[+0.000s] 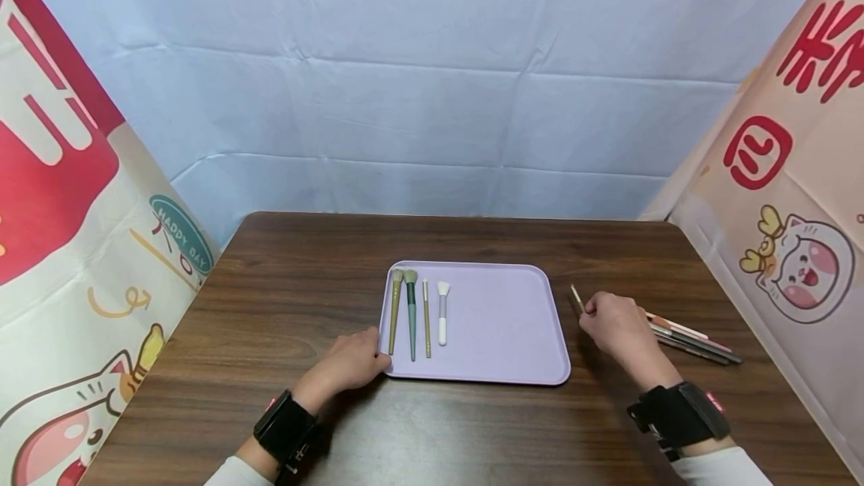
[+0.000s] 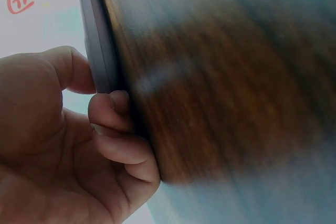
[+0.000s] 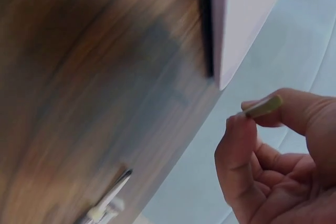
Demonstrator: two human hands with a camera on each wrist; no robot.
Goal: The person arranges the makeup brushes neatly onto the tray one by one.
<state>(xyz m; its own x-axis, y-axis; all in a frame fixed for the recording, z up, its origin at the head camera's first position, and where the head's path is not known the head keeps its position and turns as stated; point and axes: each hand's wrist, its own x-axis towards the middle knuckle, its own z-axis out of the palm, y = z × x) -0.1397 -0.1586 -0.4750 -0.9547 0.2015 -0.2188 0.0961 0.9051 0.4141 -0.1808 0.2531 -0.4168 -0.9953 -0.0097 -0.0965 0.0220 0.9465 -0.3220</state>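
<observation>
A lilac rectangular tray lies on the table with several makeup brushes side by side in its left part. Among them are a green-handled brush and a short white one. My left hand pinches the tray's lower left corner, thumb and curled fingers at the rim in the left wrist view. Right of the tray, my right hand pinches a slim makeup brush between thumb and fingers. Its greenish handle end sticks out in the right wrist view; the middle is hidden by the fingers.
A loose bunch of brushes lies on the dark wood table behind and right of my right hand. Pale blue cloth hangs beyond the far edge, and printed cloths hang at both sides.
</observation>
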